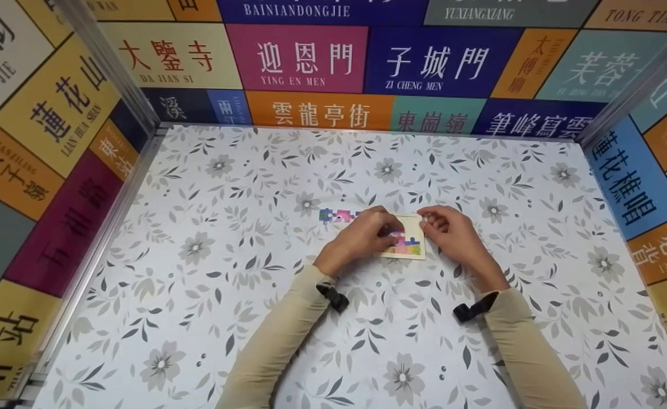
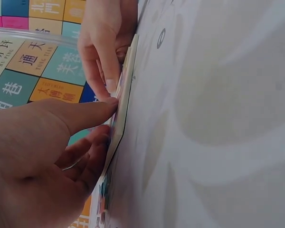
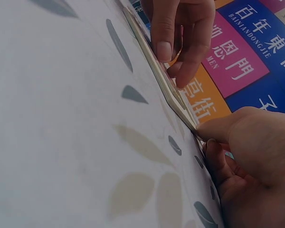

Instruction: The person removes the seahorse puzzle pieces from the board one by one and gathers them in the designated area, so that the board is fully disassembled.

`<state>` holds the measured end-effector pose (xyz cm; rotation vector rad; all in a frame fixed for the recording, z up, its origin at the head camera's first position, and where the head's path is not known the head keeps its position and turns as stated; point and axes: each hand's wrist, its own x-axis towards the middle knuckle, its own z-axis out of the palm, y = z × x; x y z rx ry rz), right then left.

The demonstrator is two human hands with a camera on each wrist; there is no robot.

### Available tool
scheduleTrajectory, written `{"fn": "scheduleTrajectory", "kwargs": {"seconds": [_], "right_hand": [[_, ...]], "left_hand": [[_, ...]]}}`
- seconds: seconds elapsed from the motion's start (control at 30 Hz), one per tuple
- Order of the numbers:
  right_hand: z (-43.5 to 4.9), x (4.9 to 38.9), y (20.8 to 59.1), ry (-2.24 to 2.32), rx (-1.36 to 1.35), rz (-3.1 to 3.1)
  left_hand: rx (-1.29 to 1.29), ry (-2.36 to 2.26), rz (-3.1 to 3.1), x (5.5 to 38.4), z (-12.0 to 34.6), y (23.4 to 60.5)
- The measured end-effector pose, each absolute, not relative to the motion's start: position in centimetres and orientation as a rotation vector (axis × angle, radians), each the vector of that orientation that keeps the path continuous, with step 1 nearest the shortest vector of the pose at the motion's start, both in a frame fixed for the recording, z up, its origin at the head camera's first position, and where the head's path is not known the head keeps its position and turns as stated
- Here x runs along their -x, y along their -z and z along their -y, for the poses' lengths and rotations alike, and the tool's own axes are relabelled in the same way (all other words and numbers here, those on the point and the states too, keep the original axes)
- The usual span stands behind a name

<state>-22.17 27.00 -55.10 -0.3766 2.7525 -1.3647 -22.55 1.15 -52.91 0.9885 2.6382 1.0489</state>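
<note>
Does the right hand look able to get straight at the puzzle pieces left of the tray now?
Probably not: the right hand holds the tray by its right edge, and the left hand, over its left side, seems to block the direct way to the puzzle pieces.

Bright even light, soft shadows, dimmer slightly blurred wrist views

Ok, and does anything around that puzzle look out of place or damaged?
Nothing I can see looks spilled or damaged. A few puzzle pieces lie on the table, left of the partly filled board, but with the puzzle unfinished, that seems normal.
</note>
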Motion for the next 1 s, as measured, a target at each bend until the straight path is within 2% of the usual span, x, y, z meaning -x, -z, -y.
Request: {"fn": "scheduleTrajectory", "kwargs": {"seconds": [0.5, 1.0], "right_hand": [[-26.9, 22.19, 54.99, 1.376, 0.358, -2.735], [-26.82, 22.08, 54.85, 1.342, 0.359, -2.749]], "left_hand": [[-0.87, -1.012, -2.658, 22.18, -1.42, 52.99], [-0.897, -1.067, -2.644, 22.16, -1.25, 53.05]]}}
